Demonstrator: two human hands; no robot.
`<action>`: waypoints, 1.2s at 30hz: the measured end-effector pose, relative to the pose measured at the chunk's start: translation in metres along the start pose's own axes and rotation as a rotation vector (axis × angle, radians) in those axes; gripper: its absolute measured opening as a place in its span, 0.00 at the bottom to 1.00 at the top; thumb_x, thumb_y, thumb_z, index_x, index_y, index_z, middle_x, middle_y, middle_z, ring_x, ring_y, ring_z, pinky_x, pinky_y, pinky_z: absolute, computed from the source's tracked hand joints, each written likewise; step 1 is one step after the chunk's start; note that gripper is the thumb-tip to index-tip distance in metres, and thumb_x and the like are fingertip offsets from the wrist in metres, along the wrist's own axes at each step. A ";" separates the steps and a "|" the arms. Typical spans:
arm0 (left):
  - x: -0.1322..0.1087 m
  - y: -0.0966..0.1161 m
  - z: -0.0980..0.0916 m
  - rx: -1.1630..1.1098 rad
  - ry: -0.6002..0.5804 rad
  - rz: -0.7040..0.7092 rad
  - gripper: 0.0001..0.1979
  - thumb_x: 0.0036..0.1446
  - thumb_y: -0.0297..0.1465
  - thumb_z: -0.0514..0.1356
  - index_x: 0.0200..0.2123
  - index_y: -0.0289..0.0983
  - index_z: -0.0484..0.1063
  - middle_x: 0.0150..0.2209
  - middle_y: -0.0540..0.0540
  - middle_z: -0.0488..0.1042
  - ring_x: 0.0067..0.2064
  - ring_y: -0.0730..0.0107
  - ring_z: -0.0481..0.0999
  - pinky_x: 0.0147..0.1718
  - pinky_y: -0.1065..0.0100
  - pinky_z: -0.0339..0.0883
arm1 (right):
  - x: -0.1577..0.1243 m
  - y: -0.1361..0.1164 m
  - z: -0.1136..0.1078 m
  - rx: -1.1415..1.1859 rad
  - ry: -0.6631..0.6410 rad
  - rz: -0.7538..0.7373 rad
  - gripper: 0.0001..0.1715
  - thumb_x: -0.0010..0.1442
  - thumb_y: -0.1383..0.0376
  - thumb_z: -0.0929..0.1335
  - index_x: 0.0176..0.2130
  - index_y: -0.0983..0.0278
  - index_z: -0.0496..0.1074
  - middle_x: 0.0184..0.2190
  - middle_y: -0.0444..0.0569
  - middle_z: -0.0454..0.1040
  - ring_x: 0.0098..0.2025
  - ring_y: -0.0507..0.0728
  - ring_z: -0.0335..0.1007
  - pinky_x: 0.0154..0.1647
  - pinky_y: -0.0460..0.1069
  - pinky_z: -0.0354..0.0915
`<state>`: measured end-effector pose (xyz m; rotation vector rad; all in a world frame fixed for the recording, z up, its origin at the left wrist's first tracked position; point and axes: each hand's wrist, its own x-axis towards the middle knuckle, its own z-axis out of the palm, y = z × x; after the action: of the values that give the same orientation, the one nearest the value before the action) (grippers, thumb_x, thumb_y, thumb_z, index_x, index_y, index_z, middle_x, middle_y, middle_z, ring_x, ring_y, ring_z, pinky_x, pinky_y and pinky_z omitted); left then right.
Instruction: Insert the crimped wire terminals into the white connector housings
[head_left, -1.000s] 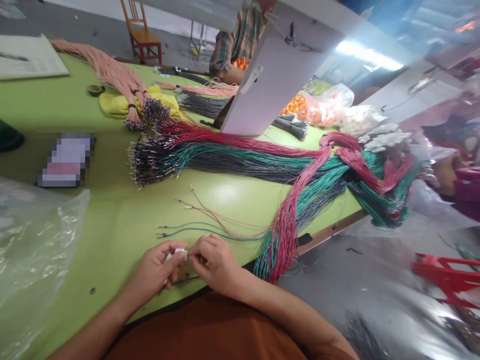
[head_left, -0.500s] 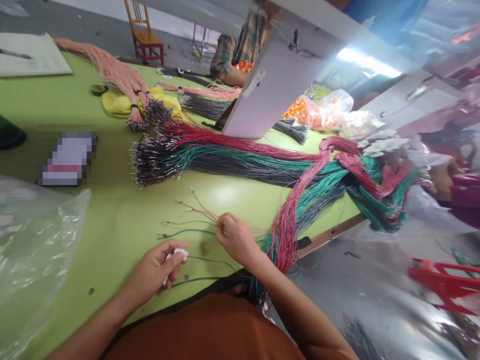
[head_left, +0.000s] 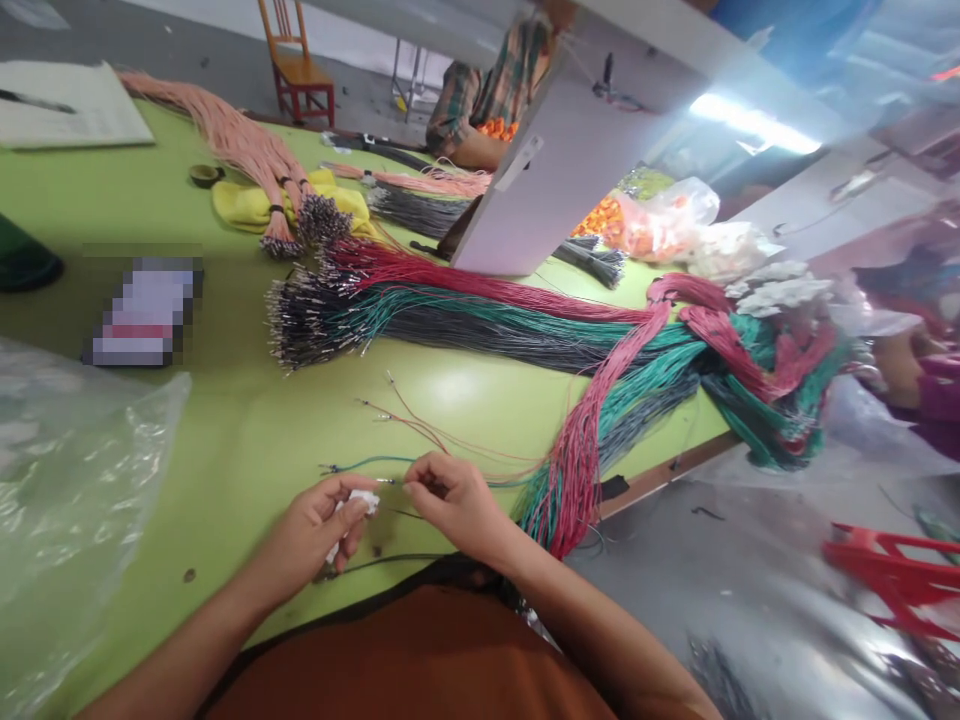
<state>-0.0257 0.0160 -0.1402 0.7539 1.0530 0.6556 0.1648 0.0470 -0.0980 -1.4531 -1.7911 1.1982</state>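
Observation:
My left hand (head_left: pixel 311 530) is closed on a small white plastic connector (head_left: pixel 366 499). A dark wire runs from beside that hand toward my body. My right hand (head_left: pixel 459 505) pinches a thin wire close to its crimped metal terminal (head_left: pixel 386 481), which points at the connector with a small gap between them. Just beyond my hands, loose red wires (head_left: pixel 420 422) and a green wire (head_left: pixel 360 461) lie with their terminals to the left. They lead back to a hanging bundle of red wires (head_left: pixel 581 450) and green ones by my right forearm.
A thick bundle of red, green and black wires (head_left: pixel 480 320) stretches across the green table (head_left: pixel 247 440). A phone (head_left: pixel 146 312) and a clear plastic bag (head_left: pixel 75 520) lie at left. A white panel (head_left: pixel 540 170) stands behind. Other people sit beyond the table.
My right hand has moved left and nearer to me, toward the connector, now with a wire end between its fingers. The red wires it was touching lie free. My left hand has hardly moved.

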 end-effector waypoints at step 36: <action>0.001 0.002 0.006 0.018 0.044 -0.032 0.19 0.52 0.43 0.60 0.41 0.35 0.67 0.25 0.53 0.70 0.16 0.81 0.62 0.12 0.76 0.57 | -0.006 0.000 0.014 -0.339 -0.083 -0.381 0.08 0.59 0.71 0.62 0.28 0.64 0.66 0.25 0.45 0.69 0.28 0.51 0.63 0.33 0.46 0.59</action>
<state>-0.0203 0.0162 -0.1375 0.7401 1.1098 0.6386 0.1551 0.0376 -0.1040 -1.1650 -2.2861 0.7999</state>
